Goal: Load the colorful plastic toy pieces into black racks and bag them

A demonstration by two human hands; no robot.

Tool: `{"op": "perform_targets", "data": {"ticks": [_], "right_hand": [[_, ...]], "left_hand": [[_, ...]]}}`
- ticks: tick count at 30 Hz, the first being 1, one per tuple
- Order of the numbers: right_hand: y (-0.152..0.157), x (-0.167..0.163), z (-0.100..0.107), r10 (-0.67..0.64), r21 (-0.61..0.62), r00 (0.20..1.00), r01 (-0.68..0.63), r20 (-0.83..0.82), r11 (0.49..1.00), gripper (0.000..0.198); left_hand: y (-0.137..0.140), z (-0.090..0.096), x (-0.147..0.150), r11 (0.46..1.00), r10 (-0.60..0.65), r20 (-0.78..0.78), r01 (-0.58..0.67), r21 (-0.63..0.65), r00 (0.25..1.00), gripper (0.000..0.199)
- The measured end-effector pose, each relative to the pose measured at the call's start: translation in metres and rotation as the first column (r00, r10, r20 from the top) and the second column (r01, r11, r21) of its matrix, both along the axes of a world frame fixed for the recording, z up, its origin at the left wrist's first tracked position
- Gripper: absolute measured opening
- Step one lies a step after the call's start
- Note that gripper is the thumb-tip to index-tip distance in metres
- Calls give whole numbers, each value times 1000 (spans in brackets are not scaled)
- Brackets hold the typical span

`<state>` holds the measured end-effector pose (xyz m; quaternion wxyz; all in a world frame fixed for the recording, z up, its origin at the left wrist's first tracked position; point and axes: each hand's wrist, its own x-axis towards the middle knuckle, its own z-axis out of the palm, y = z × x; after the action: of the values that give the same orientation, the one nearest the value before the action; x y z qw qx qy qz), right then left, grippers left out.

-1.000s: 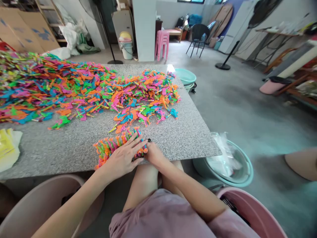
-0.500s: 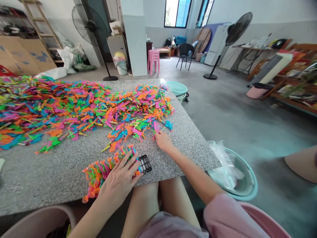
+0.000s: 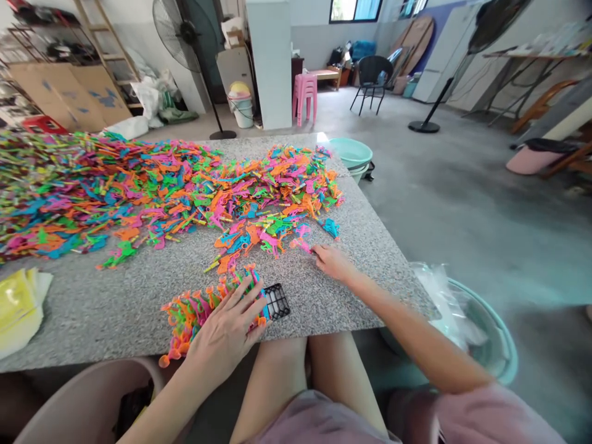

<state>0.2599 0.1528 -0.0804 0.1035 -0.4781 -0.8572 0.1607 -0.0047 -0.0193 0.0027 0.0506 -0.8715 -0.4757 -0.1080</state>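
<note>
Plastic toy pieces in orange, pink, green and blue, packed upright in one tight row (image 3: 203, 308), sit at the near edge of the speckled grey stone table (image 3: 115, 302), under your left hand (image 3: 226, 336). That hand lies flat on the row with its fingers spread, pressing rather than gripping. One black plastic grid tray (image 3: 276, 301) pokes out from the right end of the row, just beyond your fingertips.

Your right hand (image 3: 332, 261) reaches farther across the table, beyond and to the right of the row, its fingers drawn together at one loose pink plastic piece (image 3: 303, 244); whether they have closed on it cannot be made out. Past it, a sprawling heap of loose multicoloured plastic pieces (image 3: 152, 185), too many to count, covers the far half of the table.

Left of the row lies one stack of yellow and white bags (image 3: 18, 308). Right of the table stand two pale green basins (image 3: 497, 345), one near and one at the far corner (image 3: 350, 152).
</note>
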Motion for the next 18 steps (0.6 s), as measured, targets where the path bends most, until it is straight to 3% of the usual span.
{"op": "perform_targets", "data": {"ticks": [3, 5, 8, 11, 18], "right_hand": [[-34, -3, -16, -146, -278, 933, 53, -328, 959, 12], [-50, -10, -20, -220, -372, 881, 55, -418, 926, 9], [-57, -31, -18, -285, -341, 846, 131, -451, 931, 7], [-55, -62, -11, -243, -243, 836, 135, -493, 960, 12], [-58, -113, -7, -16, -243, 864, -124, -503, 962, 18]], "left_hand": [[0, 0, 0, 1000, 10, 0, -10, -1, 1000, 29], [0, 0, 0, 1000, 7, 0, -7, -12, 1000, 30], [0, 2, 0, 999, 0, 14, 0, -39, 1000, 30], [-1, 6, 1, 998, 14, 23, -12, -57, 1000, 29], [-1, 10, 2, 999, 4, -23, -5, -46, 1000, 30]]}}
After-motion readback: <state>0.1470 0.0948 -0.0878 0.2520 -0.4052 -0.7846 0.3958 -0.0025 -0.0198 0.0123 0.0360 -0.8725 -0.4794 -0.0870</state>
